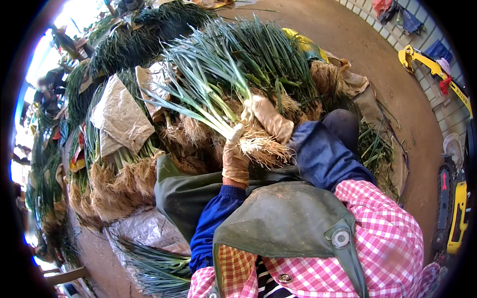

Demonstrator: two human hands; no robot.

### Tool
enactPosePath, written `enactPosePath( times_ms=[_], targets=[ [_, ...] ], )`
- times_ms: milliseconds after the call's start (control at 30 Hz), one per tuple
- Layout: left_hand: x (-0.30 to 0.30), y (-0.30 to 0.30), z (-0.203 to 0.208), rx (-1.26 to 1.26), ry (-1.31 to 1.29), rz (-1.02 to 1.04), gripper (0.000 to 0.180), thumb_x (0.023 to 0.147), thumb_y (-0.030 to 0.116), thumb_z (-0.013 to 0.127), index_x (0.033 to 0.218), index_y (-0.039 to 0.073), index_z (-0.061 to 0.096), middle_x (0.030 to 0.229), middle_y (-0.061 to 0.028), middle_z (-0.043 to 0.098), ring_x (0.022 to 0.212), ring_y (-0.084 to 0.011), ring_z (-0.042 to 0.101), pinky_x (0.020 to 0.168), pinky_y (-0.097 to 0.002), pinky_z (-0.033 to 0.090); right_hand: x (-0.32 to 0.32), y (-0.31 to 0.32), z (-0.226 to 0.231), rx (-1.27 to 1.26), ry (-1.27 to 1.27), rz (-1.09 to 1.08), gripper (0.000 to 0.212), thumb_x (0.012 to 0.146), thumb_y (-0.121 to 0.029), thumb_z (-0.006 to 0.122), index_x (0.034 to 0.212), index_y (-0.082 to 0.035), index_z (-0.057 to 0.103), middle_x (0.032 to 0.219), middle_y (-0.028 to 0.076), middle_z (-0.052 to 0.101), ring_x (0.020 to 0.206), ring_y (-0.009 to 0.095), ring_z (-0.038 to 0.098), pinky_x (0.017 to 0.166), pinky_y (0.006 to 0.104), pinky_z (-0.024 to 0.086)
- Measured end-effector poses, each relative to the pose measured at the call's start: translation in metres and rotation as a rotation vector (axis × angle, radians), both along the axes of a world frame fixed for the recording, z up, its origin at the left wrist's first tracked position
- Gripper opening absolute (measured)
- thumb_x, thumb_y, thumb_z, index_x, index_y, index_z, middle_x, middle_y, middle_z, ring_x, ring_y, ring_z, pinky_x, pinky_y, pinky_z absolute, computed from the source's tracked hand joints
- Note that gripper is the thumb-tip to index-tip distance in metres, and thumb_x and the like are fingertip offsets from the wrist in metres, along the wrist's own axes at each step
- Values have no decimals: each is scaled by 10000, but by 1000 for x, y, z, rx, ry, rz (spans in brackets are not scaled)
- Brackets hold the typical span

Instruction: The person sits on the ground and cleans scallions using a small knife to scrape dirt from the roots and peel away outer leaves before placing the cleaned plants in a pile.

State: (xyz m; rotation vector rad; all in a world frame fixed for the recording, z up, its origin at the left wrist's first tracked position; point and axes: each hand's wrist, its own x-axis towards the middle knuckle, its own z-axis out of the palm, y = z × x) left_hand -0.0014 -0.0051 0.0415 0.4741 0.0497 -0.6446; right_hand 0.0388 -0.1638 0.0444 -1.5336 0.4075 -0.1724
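Above my lap, both my gloved hands are closed on a few green onions [212, 118], with white stalks, long green leaves and pale stringy roots. My left hand [235, 155], in a stained tan glove, grips the stalks just left of the roots. My right hand [269, 118], in a similar dirty glove, is wrapped round stalks just above the roots; its fingertips are partly hidden. The leaves point up and left, over a large heap of green onions [268, 54] lying right behind my hands. The roots hang toward my green apron [278, 213].
Root-end bundles of green onions [119, 181] lie at left, partly under a tan sack [121, 114]. More leaves rest on plastic sheeting [144, 231] at lower left. Leaf scraps [372, 149] lie right of my knee. A yellow mini excavator [458, 218] stands at far right.
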Motion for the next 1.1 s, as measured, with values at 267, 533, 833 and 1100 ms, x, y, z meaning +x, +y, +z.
enactPosePath(
  times_ms=[267,533,833,1100],
  targets=[
    [-2,-5,3,106,29,-11,236,852,134,622,1046,0,628,954,-60,649,865,-186,622,744,-302,503,51,-53,41,-1071,18,-120,372,810,-361,637,984,-35,597,919,195,642,823,353,615,725,441,467],
    [7,-22,-29,267,44,24,100,788,51,672,862,4,623,768,-63,626,664,-168,607,623,-274,505,57,19,51,-1214,-4,183,421,746,-381,684,940,-18,595,905,175,635,860,330,619,742,410,478],
    [9,-18,-26,414,9,138,97,788,55,666,838,1,602,718,-61,600,566,-160,578,519,-268,497,49,20,12,-933,-483,-47,168,870,-238,622,898,-81,571,787,89,635,713,208,621,593,346,481],
    [20,-8,-20,313,20,111,154,826,84,625,951,-5,619,796,-66,629,587,-152,597,496,-261,502,-34,26,39,452,-393,353,256,957,-271,490,831,-71,589,755,18,616,546,61,530,423,201,412]
  ],
)
